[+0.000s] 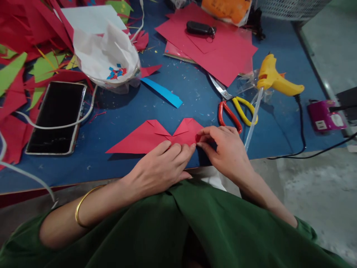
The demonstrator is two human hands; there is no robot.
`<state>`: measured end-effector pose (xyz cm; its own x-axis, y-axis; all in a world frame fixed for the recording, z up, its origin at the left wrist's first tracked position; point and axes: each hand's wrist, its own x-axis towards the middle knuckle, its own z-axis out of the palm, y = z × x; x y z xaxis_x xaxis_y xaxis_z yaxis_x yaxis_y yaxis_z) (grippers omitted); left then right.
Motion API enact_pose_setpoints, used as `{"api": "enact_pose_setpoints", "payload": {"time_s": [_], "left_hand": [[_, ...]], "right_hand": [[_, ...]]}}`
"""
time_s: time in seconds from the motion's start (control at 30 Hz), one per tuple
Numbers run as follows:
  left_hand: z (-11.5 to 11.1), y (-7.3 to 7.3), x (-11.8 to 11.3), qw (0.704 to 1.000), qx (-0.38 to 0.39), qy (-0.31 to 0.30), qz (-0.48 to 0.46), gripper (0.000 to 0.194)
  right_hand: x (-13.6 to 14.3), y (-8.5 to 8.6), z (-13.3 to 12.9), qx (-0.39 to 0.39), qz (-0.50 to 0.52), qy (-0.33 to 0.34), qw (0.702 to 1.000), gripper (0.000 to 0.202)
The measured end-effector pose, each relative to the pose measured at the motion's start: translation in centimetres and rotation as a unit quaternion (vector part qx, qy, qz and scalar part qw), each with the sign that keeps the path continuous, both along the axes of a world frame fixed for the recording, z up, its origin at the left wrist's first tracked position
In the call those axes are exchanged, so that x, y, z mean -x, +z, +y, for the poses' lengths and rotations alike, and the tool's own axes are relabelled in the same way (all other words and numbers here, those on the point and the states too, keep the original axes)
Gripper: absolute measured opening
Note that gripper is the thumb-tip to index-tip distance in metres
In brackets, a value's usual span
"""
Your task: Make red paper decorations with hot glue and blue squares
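Observation:
A folded red paper piece lies near the table's front edge, with a pointed left end and a notch in the middle of its upper side. My left hand rests over its lower middle, fingers curled together against the paper. At the right end, my right hand pinches the paper's edge between thumb and index finger. The paper's far right tip is hidden by those fingers. Scissors with one red and one yellow handle lie just beyond my right hand.
A phone with a white cable over it lies left. Behind are a white-lined bowl, a blue strip, red sheets and a key fob. A yellow glue gun stands right, near a purple box.

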<state>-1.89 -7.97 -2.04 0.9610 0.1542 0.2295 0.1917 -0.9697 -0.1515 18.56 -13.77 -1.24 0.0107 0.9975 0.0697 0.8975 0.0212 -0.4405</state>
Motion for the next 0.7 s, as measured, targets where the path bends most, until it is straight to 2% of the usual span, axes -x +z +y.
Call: {"api": "enact_pose_setpoints", "payload": {"time_s": [0.3, 0.57, 0.7], "left_hand": [[-0.3, 0.2, -0.2, 1.0, -0.015, 0.017, 0.004, 0.06], [-0.4, 0.3, -0.4, 0.999, -0.008, 0.031, 0.024, 0.06], [-0.5, 0.2, -0.5, 0.999, -0.003, 0.032, 0.024, 0.059]], "right_hand": [[-1.5, 0.6, -0.1, 0.009, -0.037, -0.024, 0.999, 0.012], [-1.6, 0.5, -0.2, 0.005, -0.072, -0.013, 0.997, 0.01], [-2.4, 0.3, -0.4, -0.015, -0.096, -0.029, 0.995, 0.009]]}}
